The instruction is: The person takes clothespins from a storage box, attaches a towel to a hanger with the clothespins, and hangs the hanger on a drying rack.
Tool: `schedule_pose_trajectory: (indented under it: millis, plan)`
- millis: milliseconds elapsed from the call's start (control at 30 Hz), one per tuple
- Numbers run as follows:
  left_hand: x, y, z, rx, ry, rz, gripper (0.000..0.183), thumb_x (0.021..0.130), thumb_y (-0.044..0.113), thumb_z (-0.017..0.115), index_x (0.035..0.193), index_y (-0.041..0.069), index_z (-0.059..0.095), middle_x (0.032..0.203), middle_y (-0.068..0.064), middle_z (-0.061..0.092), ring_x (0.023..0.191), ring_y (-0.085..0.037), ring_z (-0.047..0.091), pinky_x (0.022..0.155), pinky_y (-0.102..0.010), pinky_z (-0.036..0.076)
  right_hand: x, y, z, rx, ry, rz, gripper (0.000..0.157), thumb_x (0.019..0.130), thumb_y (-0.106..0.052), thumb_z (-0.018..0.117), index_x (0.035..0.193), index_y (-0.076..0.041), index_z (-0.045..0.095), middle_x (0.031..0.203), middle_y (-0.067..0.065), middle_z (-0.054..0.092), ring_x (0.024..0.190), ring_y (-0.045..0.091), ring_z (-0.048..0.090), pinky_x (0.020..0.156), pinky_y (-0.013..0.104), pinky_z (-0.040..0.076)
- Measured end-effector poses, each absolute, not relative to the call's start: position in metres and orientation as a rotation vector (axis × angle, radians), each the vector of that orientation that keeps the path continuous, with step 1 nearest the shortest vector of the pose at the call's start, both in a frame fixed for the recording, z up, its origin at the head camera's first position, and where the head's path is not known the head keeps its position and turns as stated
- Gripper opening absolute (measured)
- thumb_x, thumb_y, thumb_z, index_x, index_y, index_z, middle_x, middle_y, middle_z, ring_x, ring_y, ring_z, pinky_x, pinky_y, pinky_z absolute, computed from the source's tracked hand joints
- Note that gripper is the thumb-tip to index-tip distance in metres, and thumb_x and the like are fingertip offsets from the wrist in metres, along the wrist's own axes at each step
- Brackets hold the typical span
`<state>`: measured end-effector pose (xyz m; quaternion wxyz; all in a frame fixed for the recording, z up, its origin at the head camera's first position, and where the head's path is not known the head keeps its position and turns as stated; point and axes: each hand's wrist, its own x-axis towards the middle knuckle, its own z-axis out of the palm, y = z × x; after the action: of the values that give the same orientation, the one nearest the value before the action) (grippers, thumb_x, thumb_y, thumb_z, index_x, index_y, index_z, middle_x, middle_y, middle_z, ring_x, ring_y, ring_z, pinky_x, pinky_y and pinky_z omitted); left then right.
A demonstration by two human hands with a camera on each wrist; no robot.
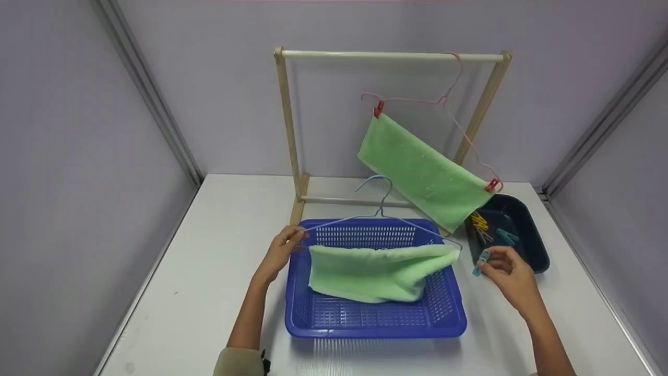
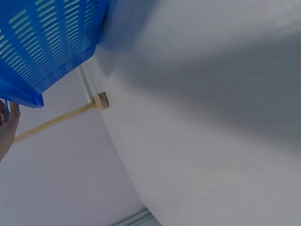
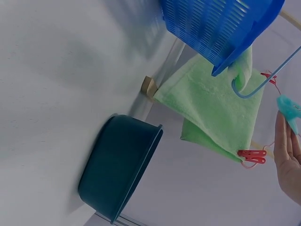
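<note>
My left hand (image 1: pixel 282 250) grips the left end of a blue wire hanger (image 1: pixel 382 211), whose hook points up. A green towel (image 1: pixel 376 271) lies over the hanger's lower bar, above the blue basket (image 1: pixel 376 332). Between thumb and fingers, my right hand (image 1: pixel 509 274) pinches a teal clothespin (image 1: pixel 481 262), just right of the hanger's right end. That clothespin (image 3: pixel 288 108) also shows at the edge of the right wrist view. In the left wrist view only part of the left hand (image 2: pixel 7 129) appears, beside the basket's rim.
Behind the basket stands a rack with a white rail (image 1: pixel 365 54). From it a pink hanger (image 1: pixel 412 100) hangs tilted, with another green towel (image 1: pixel 422 167) held by red clothespins (image 1: pixel 492 185). A dark tray (image 1: pixel 540 261) at the right holds yellow and teal clothespins (image 1: pixel 506 236).
</note>
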<state>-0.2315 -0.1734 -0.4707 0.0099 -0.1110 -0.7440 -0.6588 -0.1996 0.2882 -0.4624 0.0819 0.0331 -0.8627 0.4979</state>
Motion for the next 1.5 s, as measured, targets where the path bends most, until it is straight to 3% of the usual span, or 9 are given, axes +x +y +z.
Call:
schedule_pose_trajectory:
  millis: [233, 500, 633, 800, 1200, 1333, 1500]
  plan:
    - [-0.232, -0.173, -0.477, -0.281, -2.252, -2.076, 0.022, 0.098, 0.009, 0.043, 0.102, -0.009, 0.054, 0.100, -0.011, 0.049, 0.091, -0.020, 0.050, 0.084, -0.050, 0.044, -0.201, 0.287, -0.461, 0.115, -2.570, 1.498, 0.039, 0.086, -0.019, 0.066, 0.116, 0.000, 0.050, 0.102, 0.012, 0.059, 0.087, 0.003, 0.057, 0.070, 0.016, 0.047]
    - [-0.232, -0.177, -0.491, -0.251, -2.182, -2.095, 0.028, 0.098, 0.015, 0.045, 0.105, -0.012, 0.052, 0.100, -0.009, 0.048, 0.100, -0.040, 0.046, 0.084, -0.050, 0.044, -0.198, 0.284, -0.457, 0.119, -2.569, 1.498, 0.041, 0.086, -0.023, 0.066, 0.116, 0.000, 0.051, 0.101, 0.013, 0.060, 0.087, 0.004, 0.058, 0.070, 0.017, 0.048]
    - [-0.227, -0.178, -0.488, -0.247, -2.188, -2.044, 0.031, 0.098, 0.018, 0.046, 0.105, -0.011, 0.052, 0.102, -0.010, 0.048, 0.099, -0.040, 0.047, 0.082, -0.044, 0.047, -0.199, 0.282, -0.456, 0.127, -2.560, 1.489, 0.039, 0.086, -0.023, 0.067, 0.114, 0.000, 0.051, 0.099, 0.013, 0.060, 0.086, 0.004, 0.058, 0.069, 0.017, 0.048]
    - [-0.222, -0.180, -0.483, -0.217, -2.184, -2.038, 0.025, 0.098, 0.017, 0.046, 0.103, -0.006, 0.055, 0.102, -0.010, 0.047, 0.097, -0.040, 0.045, 0.083, -0.045, 0.045, -0.201, 0.281, -0.456, 0.150, -2.552, 1.482, 0.038, 0.086, -0.021, 0.067, 0.113, 0.000, 0.052, 0.098, 0.014, 0.061, 0.085, 0.007, 0.059, 0.069, 0.017, 0.048]
    - [-0.199, -0.177, -0.452, -0.198, -2.201, -2.014, 0.020, 0.098, 0.007, 0.043, 0.101, -0.009, 0.055, 0.103, -0.012, 0.048, 0.091, -0.018, 0.049, 0.086, -0.051, 0.042, -0.199, 0.280, -0.455, 0.147, -2.551, 1.511, 0.040, 0.086, -0.022, 0.066, 0.116, -0.001, 0.051, 0.101, 0.013, 0.060, 0.086, 0.005, 0.058, 0.068, 0.018, 0.048]
    - [-0.196, -0.174, -0.451, -0.163, -2.201, -2.011, 0.019, 0.098, 0.008, 0.044, 0.100, -0.007, 0.055, 0.102, -0.008, 0.048, 0.091, -0.019, 0.047, 0.086, -0.050, 0.042, -0.200, 0.279, -0.454, 0.150, -2.546, 1.523, 0.042, 0.087, -0.023, 0.066, 0.118, 0.000, 0.051, 0.102, 0.015, 0.059, 0.087, 0.005, 0.058, 0.069, 0.017, 0.048]
    - [-0.195, -0.172, -0.451, -0.152, -2.164, -2.025, 0.018, 0.097, 0.007, 0.044, 0.096, -0.006, 0.056, 0.103, -0.008, 0.046, 0.096, -0.033, 0.045, 0.087, -0.052, 0.041, -0.202, 0.277, -0.454, 0.176, -2.546, 1.503, 0.041, 0.087, -0.024, 0.066, 0.118, -0.001, 0.052, 0.101, 0.014, 0.060, 0.087, 0.006, 0.058, 0.070, 0.018, 0.048]
